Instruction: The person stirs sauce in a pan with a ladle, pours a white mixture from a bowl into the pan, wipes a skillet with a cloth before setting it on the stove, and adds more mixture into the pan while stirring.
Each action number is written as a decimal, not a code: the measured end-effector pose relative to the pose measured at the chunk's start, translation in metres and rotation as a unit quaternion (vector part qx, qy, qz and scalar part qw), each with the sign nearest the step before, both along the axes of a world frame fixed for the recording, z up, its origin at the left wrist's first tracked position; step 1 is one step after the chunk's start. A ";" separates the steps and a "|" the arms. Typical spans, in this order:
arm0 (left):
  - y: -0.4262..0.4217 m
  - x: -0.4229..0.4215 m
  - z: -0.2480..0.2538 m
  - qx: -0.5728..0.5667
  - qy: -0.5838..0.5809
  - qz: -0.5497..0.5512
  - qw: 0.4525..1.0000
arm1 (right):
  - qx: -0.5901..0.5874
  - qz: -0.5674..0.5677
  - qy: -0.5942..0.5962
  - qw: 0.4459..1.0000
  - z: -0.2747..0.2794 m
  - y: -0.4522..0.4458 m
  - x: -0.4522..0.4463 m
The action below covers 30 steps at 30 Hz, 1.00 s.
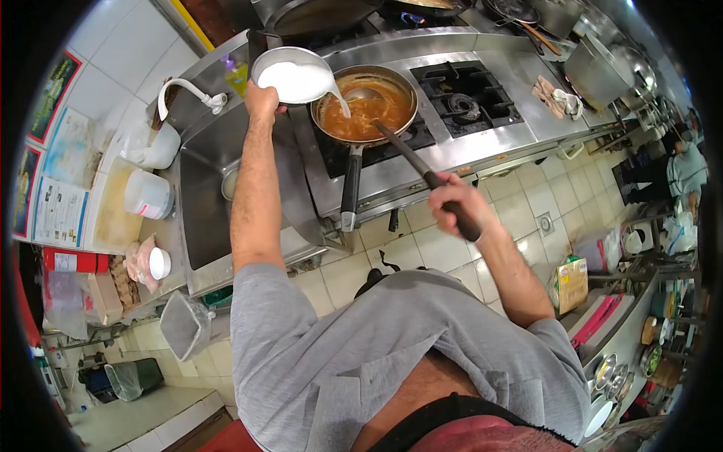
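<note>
My left hand point(263, 104) grips the rim of a metal bowl point(263, 60) of white liquid, tilted over the left side of a frying pan point(413, 96). A white stream point(343, 103) runs from the bowl into the orange-brown sauce point(350, 117). In my right hand point(461, 205) is the dark handle of a ladle point(410, 154), its head resting in the sauce. The pan sits on a burner of the steel stove, and its black handle point(352, 188) points toward me, touched by neither hand.
Right of the pan is a burner grate point(467, 98). A sink point(199, 181) with a white faucet point(188, 89) lies to the left. Cloths point(557, 98) and a large pot point(599, 71) stand at the right end. Another person point(681, 169) is far right.
</note>
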<state>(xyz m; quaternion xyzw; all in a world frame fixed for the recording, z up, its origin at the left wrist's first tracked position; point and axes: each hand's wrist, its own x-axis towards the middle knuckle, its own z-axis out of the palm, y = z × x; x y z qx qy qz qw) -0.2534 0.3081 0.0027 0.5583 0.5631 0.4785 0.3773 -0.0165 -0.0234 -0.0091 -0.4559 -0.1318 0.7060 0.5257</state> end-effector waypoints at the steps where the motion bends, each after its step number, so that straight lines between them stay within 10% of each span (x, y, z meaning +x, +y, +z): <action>1: -0.001 0.001 0.001 -0.001 0.000 -0.002 1.000 | 0.003 0.001 0.078 0.997 -0.007 0.005 0.016; 6: -0.006 -0.001 0.004 0.018 0.001 -0.002 1.000 | 0.024 0.058 -0.387 0.920 -0.046 -0.001 -0.017; 13: -0.007 0.003 0.005 0.032 0.035 0.010 0.999 | 0.011 0.017 0.008 1.000 -0.003 0.004 0.011; 18: -0.014 0.005 0.008 0.049 0.001 0.030 0.998 | 0.028 0.107 -0.483 0.868 -0.050 0.002 -0.004; 23: 0.001 0.000 -0.006 0.034 -0.045 0.006 0.998 | 0.010 0.068 -0.306 0.950 -0.010 -0.006 -0.034; 26: -0.019 0.005 0.009 -0.003 -0.078 -0.026 0.997 | 0.062 0.069 0.207 0.974 -0.020 -0.002 0.011; 30: -0.013 0.002 0.006 -0.008 -0.111 -0.039 0.993 | 0.053 0.038 -0.029 0.997 -0.011 -0.021 -0.010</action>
